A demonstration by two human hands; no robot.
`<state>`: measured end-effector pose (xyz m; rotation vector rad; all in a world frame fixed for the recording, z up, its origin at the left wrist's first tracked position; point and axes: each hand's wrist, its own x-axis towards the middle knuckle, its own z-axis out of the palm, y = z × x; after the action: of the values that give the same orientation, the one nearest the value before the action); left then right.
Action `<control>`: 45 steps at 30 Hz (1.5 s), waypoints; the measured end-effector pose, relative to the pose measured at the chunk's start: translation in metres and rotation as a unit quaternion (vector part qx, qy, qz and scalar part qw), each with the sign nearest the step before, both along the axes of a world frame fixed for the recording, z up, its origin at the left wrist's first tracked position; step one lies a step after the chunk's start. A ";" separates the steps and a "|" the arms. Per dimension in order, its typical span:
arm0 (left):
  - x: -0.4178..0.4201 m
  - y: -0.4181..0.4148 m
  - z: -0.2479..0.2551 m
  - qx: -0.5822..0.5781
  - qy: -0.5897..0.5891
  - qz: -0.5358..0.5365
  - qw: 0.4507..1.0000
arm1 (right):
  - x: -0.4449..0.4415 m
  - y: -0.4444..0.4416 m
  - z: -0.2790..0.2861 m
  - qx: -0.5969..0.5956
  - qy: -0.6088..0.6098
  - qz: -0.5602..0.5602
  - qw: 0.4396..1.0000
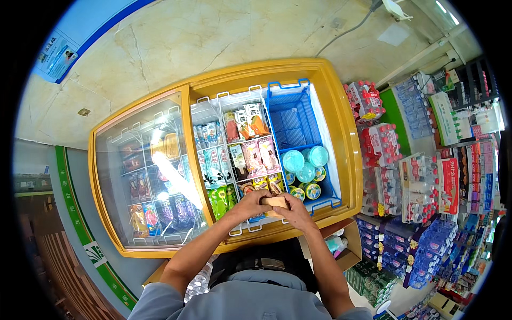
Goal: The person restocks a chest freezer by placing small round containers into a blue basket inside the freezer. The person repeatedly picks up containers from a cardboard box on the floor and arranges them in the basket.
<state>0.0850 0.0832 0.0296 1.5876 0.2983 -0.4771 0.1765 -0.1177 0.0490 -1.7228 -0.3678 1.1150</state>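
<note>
My left hand (252,206) and my right hand (297,212) both grip a small tan carton (275,203) between them, over the near edge of a yellow chest freezer (350,160). Below and beyond the hands, white wire baskets (244,140) hold wrapped ice creams: pink packs (252,158), white and orange packs (256,120) and green packs (218,200). Right of them, a blue wire basket (294,116) has round tubs with turquoise lids (306,172) in its near part. The carton's contents cannot be seen.
A sliding glass lid (148,180) covers the freezer's left part, with more ice creams under it. An open cardboard box (352,244) stands at the near right. Packs of red-capped bottles (380,144) and stacked blue bottles (432,252) line the right side. A tiled wall (208,36) rises behind the freezer.
</note>
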 end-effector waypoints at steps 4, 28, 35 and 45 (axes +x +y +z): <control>0.008 0.026 0.021 0.012 0.005 0.028 1.000 | 0.023 0.019 -0.005 -0.035 -0.114 0.048 0.992; 0.067 0.219 0.007 0.667 -0.034 0.118 0.735 | 0.252 0.181 -0.172 -0.024 -0.482 0.118 0.868; 0.066 0.218 0.014 0.664 -0.021 0.119 0.738 | 0.228 0.126 -0.132 -0.087 -0.356 0.310 0.877; 0.065 0.217 0.019 0.662 -0.004 0.118 0.741 | 0.294 0.209 -0.115 0.055 -0.350 -0.123 0.927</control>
<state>0.1503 0.3005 0.0481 2.8770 0.9656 0.0373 0.4701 0.0913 -0.0655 -1.9603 -0.6135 0.2599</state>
